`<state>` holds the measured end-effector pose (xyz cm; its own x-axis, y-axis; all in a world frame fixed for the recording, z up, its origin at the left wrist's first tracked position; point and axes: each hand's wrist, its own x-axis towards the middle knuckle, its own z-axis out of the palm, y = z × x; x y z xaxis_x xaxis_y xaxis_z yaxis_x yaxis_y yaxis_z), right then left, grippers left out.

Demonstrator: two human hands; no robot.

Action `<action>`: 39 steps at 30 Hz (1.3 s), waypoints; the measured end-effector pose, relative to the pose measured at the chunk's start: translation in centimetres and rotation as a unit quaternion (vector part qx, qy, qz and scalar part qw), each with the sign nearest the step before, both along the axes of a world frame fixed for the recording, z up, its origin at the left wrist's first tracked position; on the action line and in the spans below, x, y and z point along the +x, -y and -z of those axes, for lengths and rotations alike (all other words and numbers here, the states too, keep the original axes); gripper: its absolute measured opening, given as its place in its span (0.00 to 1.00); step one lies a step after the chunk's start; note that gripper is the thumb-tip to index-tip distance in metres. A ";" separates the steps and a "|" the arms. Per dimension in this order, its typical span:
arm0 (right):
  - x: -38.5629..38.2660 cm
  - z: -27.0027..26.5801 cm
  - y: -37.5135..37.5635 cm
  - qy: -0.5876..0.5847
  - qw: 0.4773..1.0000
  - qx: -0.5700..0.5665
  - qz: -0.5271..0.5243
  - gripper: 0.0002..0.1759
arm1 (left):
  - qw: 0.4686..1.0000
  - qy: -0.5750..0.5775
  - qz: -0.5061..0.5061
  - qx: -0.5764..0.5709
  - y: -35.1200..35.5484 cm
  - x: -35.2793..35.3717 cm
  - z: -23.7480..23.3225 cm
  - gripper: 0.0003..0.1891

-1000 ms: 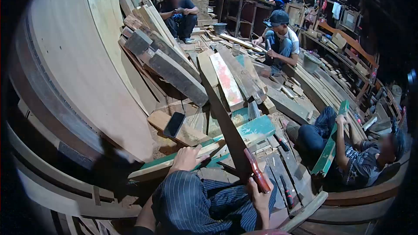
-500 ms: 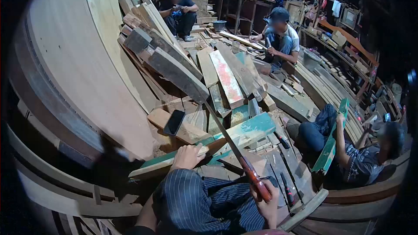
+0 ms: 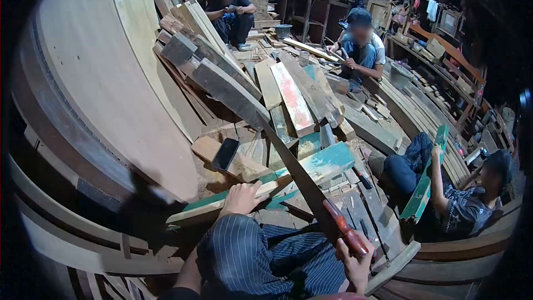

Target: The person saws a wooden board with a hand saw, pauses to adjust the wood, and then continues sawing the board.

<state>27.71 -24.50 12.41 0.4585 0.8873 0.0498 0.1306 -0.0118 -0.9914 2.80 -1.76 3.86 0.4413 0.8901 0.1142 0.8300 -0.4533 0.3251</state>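
Observation:
My right hand point(image 3: 357, 255) is closed around the reddish-brown wooden handle of a handsaw point(image 3: 302, 180). The long dark blade slants up and left, its flat side partly toward me, and overlaps a beam with green paint point(image 3: 327, 162). My left hand point(image 3: 240, 199) grips a pale wooden plank with a green-painted face point(image 3: 202, 207), just left of the saw. Fingers lie over the plank's top near its right end. My knee in striped trousers is bent beside it. Past the left hand, a black phone point(image 3: 226, 154) lies on a brown wood block point(image 3: 206, 147).
Wood offcuts point(image 3: 294, 97) are piled ahead. Large curved panels point(image 3: 111, 94) stand at left. One person point(image 3: 466, 189) at right holds a green board point(image 3: 425, 189); two others crouch farther back. A screwdriver-like tool point(image 3: 363, 178) lies right of the beam.
My right hand has drawn the saw back, down and to the right, and the blade's flat side shows more. My left hand stays on the plank.

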 end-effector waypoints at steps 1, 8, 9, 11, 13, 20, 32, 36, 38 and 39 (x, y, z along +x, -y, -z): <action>0.4 0.4 0.0 0.006 1.000 0.003 -0.008 0.10 | 1.000 0.002 -0.003 -0.006 0.1 0.0 -0.1 0.26; 0.4 0.2 -0.5 0.016 1.000 0.008 -0.007 0.09 | 1.000 -0.004 -0.011 -0.021 -0.1 0.1 -0.3 0.27; 0.2 0.2 -0.5 0.013 1.000 0.015 -0.005 0.09 | 1.000 -0.003 -0.011 -0.018 -0.1 0.0 -0.2 0.27; 0.6 0.4 -0.5 0.008 1.000 0.012 -0.015 0.09 | 1.000 0.001 -0.019 -0.013 0.1 0.2 -0.6 0.26; 0.5 0.4 -0.5 -0.020 1.000 0.011 -0.016 0.09 | 1.000 0.006 -0.023 -0.014 0.2 0.2 -0.9 0.25; 0.2 -0.3 -0.7 0.015 1.000 0.007 -0.002 0.10 | 1.000 0.017 -0.024 0.008 0.2 0.2 -0.2 0.25; -0.5 -2.9 -1.0 0.120 0.992 0.015 -0.032 0.09 | 1.000 -0.005 -0.019 -0.016 0.1 0.1 -0.4 0.21; -1.2 -4.5 -1.3 0.115 0.993 0.013 -0.019 0.11 | 1.000 -0.007 -0.019 -0.012 -0.1 0.0 0.1 0.21; -0.7 -4.7 -1.3 0.040 0.999 -0.032 -0.017 0.09 | 1.000 -0.001 -0.021 -0.016 0.2 0.1 -0.2 0.22; -0.4 -4.4 -1.5 -0.006 0.999 -0.034 -0.011 0.08 | 1.000 0.002 -0.022 -0.018 0.3 0.1 -0.3 0.22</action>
